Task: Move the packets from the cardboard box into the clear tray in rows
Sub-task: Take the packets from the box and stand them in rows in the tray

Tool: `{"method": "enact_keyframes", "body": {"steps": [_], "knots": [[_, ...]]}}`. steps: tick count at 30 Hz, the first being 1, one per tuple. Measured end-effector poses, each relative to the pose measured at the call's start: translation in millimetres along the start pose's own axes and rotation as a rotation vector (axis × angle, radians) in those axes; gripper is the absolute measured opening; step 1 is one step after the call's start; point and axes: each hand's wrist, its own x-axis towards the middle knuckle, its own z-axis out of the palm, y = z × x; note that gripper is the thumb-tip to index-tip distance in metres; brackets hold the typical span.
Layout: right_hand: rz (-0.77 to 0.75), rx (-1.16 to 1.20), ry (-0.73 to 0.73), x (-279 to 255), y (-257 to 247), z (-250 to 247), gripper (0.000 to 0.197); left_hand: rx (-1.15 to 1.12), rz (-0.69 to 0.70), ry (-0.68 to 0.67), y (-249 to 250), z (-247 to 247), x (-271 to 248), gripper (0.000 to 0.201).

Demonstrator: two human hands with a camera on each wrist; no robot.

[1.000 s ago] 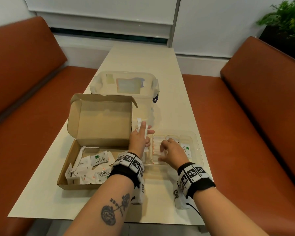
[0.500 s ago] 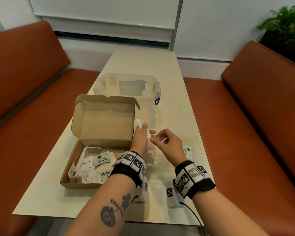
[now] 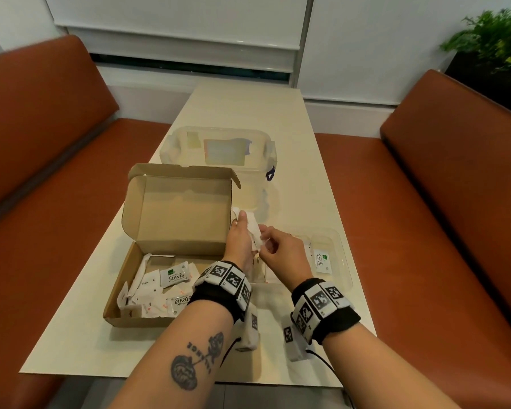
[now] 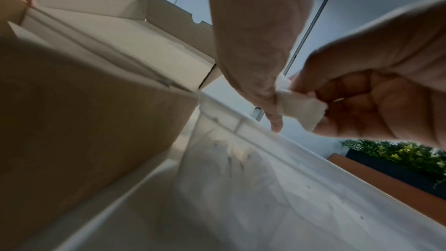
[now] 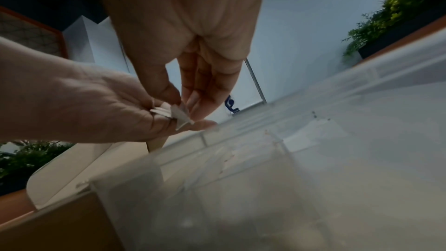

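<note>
The open cardboard box sits on the table's left with several white Stevia packets loose in its base. To its right lies the clear tray, with a Stevia packet and others flat inside. My left hand is raised beside the box lid and grips a small stack of white packets. My right hand meets it above the tray's left end and pinches one packet of that stack between thumb and fingers. The tray's left part is hidden behind my hands.
A clear lidded storage bin stands just behind the box. Brown benches flank the narrow table on both sides. A plant sits at the far right. The table's near edge is under my forearms.
My right hand lifted off the tray and came up to my left hand, where it now pinches a packet of the stack. The left hand stayed beside the box lid.
</note>
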Motion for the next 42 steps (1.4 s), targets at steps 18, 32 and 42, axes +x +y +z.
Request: {"method": "enact_keyframes", "body": {"steps": [18,32,42], "knots": [[0.19,0.34,-0.028,1.1,-0.7,-17.9,0.018,0.069,0.013,0.036,0.9,0.0,-8.1,0.05],[0.399,0.565,0.215,22.5,9.3,-46.4,0.006,0.097,0.026,-0.148,3.5,2.4,-14.5,0.034],[0.169,0.452,0.31,24.5,-7.4,-52.5,0.007,0.041,0.06,-0.092,7.2,-0.1,-13.5,0.022]]}}
